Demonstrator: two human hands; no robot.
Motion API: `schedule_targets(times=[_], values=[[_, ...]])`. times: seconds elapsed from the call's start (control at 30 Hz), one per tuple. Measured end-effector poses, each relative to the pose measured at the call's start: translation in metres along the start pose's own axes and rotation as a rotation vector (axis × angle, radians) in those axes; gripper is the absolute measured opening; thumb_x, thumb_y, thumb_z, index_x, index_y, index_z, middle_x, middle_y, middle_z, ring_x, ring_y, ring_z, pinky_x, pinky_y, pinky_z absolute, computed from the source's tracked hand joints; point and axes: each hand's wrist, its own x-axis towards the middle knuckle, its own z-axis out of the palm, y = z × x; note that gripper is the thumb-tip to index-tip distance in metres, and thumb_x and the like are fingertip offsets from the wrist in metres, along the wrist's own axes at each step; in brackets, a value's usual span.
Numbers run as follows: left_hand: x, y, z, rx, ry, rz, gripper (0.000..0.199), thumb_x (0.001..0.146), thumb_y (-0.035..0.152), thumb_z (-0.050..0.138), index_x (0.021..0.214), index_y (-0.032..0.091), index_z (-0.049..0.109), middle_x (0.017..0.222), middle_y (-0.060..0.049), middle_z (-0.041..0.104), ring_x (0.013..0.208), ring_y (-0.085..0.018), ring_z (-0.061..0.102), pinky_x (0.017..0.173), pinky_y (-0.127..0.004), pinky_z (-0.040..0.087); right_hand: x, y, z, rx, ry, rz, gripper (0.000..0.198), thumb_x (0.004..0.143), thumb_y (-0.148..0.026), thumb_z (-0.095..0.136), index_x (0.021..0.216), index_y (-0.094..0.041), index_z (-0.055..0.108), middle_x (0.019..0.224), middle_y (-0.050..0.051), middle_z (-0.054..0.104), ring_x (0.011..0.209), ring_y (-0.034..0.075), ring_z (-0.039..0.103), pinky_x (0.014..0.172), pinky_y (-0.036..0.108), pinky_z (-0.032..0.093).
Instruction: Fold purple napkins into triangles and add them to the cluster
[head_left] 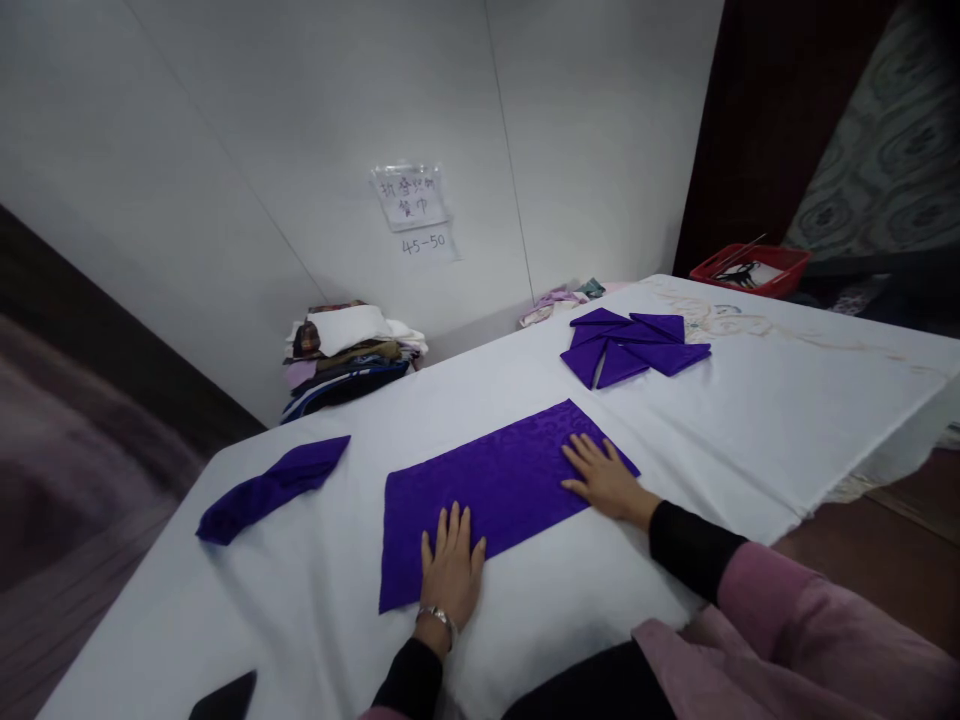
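Observation:
A purple patterned cloth napkin (502, 490), folded into a long rectangle, lies flat on the white-covered table (570, 585) in front of me. My left hand (452, 570) rests palm down near its left end, fingers spread over the lower edge. Toward the right end, my right hand (604, 478) also lies flat on the cloth with fingers apart. Neither hand grips anything. Beyond the right hand sits a group of purple napkins folded into pointed triangles (630, 340). To the left is another purple cloth (274, 490), loosely bunched into a long strip.
Against the wall, a pile of folded clothes (349, 355) stands behind the table, with a smaller heap of fabric (559, 303) farther right. A red basket (750, 270) is at the far right corner. A dark flat object (225, 698) lies at the near left.

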Motion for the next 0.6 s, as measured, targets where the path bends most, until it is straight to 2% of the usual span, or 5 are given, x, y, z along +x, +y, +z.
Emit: schedule_targets(times=[0.1,0.23,0.33,0.5,0.6], values=[[-0.001,0.000,-0.003,-0.038,-0.009,-0.007,0.053,0.092,0.033,0.030,0.142,0.016,0.029,0.150,-0.009,0.023,0.139,-0.025,0.014,0.111,-0.055,0.013,-0.010,0.034,-0.004,-0.097,0.023,0.072,0.071,0.090,-0.062,0.019,0.143,-0.017,0.028,0.150,0.015,0.021,0.138,0.032,0.015,0.105,0.058,0.015],[-0.002,0.007,-0.013,-0.115,-0.044,-0.063,0.055,0.090,0.033,0.034,0.142,0.017,0.027,0.151,-0.010,0.019,0.140,-0.026,0.012,0.111,-0.054,0.011,-0.015,0.047,0.003,-0.177,0.036,0.041,0.064,0.091,-0.055,0.018,0.141,-0.019,0.034,0.149,0.014,0.025,0.136,0.034,0.018,0.102,0.060,0.020],[0.000,0.036,-0.018,-0.155,-0.015,-0.073,0.059,0.088,0.029,0.037,0.143,0.017,0.024,0.153,-0.011,0.015,0.140,-0.028,0.008,0.111,-0.055,0.009,-0.017,0.054,0.011,-0.182,0.043,-0.033,0.054,0.091,-0.046,0.019,0.131,-0.025,0.050,0.148,0.011,0.030,0.135,0.036,0.019,0.098,0.066,0.019],[0.017,0.102,-0.007,-0.275,0.008,0.171,0.060,0.090,0.046,0.027,0.144,0.021,0.019,0.154,-0.008,0.012,0.140,-0.026,0.006,0.111,-0.056,0.005,-0.017,0.076,0.027,-0.186,0.091,-0.160,0.045,0.085,-0.036,0.028,0.108,-0.032,0.066,0.143,0.007,0.039,0.132,0.043,0.020,0.090,0.075,0.017],[0.022,0.102,0.000,-0.311,-0.009,0.168,0.069,0.088,0.058,0.024,0.145,0.020,0.018,0.154,-0.008,0.010,0.141,-0.026,0.001,0.111,-0.056,0.002,-0.016,0.087,0.037,-0.195,0.137,-0.198,0.047,0.083,-0.038,0.027,0.107,-0.031,0.067,0.141,0.009,0.041,0.132,0.044,0.021,0.089,0.076,0.017]])
